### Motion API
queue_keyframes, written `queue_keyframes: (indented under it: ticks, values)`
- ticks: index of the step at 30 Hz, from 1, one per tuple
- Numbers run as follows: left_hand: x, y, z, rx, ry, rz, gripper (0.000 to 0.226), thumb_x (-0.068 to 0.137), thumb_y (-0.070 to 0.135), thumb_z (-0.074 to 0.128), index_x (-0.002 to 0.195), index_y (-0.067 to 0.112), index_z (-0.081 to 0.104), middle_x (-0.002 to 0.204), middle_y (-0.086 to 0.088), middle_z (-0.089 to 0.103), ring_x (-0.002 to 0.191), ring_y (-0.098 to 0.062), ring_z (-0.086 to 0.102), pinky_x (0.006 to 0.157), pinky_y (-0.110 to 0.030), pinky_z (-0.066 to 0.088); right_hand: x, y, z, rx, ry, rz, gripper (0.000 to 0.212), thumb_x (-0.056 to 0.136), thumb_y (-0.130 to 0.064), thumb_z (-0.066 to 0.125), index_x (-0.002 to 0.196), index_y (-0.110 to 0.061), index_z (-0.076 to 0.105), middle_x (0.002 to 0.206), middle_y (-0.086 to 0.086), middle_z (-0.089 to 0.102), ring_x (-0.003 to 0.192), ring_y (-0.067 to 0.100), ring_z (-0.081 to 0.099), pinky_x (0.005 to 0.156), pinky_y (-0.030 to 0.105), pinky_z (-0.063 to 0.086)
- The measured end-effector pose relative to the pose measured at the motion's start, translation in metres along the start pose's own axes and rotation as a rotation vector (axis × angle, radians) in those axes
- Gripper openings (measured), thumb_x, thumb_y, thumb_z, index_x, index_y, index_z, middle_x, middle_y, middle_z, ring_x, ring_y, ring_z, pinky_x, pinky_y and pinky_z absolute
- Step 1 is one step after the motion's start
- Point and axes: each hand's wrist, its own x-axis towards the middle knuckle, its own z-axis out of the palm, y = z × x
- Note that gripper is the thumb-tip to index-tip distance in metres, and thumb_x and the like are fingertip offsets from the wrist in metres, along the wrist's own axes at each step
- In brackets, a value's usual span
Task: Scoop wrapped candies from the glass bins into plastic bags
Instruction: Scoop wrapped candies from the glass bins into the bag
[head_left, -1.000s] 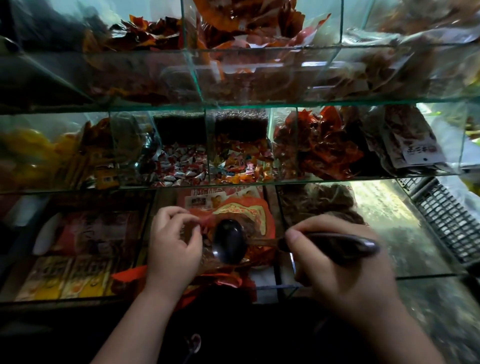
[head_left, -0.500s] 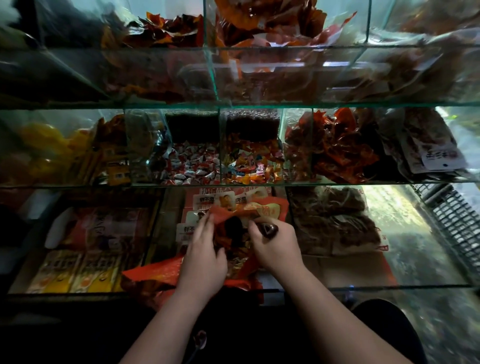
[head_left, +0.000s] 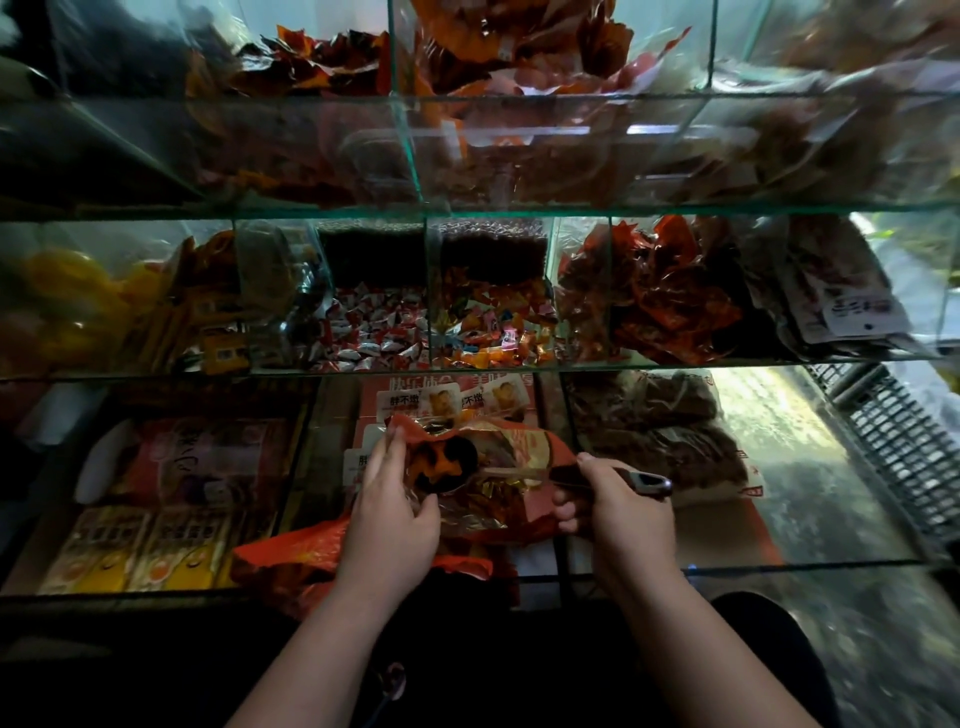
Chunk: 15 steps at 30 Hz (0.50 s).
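While the glass bins (head_left: 427, 280) rise in tiers ahead of you, the orange plastic bag (head_left: 530, 447) sits low over the front middle bin. Your left hand (head_left: 389, 514) holds the bag's rim, fingers (head_left: 395, 441) curled on the edge. Your right hand (head_left: 618, 514) has its fingers wrapped round the scoop (head_left: 467, 460) handle, and the bowl lies inside the bag carrying an orange candy (head_left: 439, 466). More wrapped candies (head_left: 374, 338) fill the middle row.

A white label (head_left: 410, 401) on the red box (head_left: 375, 418) in the bottom middle bin (head_left: 332, 426) says "胖不墩". The label beside it (head_left: 480, 399) shows "不墩". The white tag (head_left: 857, 310) on a clear pack (head_left: 831, 270) at the right is too blurry to read.
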Motion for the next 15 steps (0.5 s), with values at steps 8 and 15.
queue_keyframes:
  ticks: [8, 15]
  values:
    - [-0.003, 0.005, -0.004, 0.069, 0.195, 0.097, 0.078, 0.091, 0.023, 0.07, 0.157, 0.025, 0.028, 0.159, 0.024, 0.014, 0.151, -0.01, 0.012, 0.116, -0.031, 0.016, -0.02, -0.013, -0.028, 0.079, -0.079, -0.054, 0.026, 0.098, -0.02, 0.063, 0.078, -0.007, 0.073, 0.062, 0.023, 0.065, 0.042, 0.021, 0.057, 0.036, 0.027, 0.044]
    - [-0.002, 0.014, 0.004, 0.232, 0.181, 0.227, 0.065, 0.095, 0.034, 0.063, 0.153, 0.02, 0.036, 0.162, 0.005, 0.026, 0.152, -0.017, 0.012, 0.125, -0.043, 0.011, -0.036, -0.032, -0.049, 0.142, -0.099, -0.042, 0.02, 0.101, -0.019, 0.056, 0.097, -0.001, 0.064, 0.06, 0.021, 0.063, 0.039, 0.019, 0.052, 0.035, 0.023, 0.04]
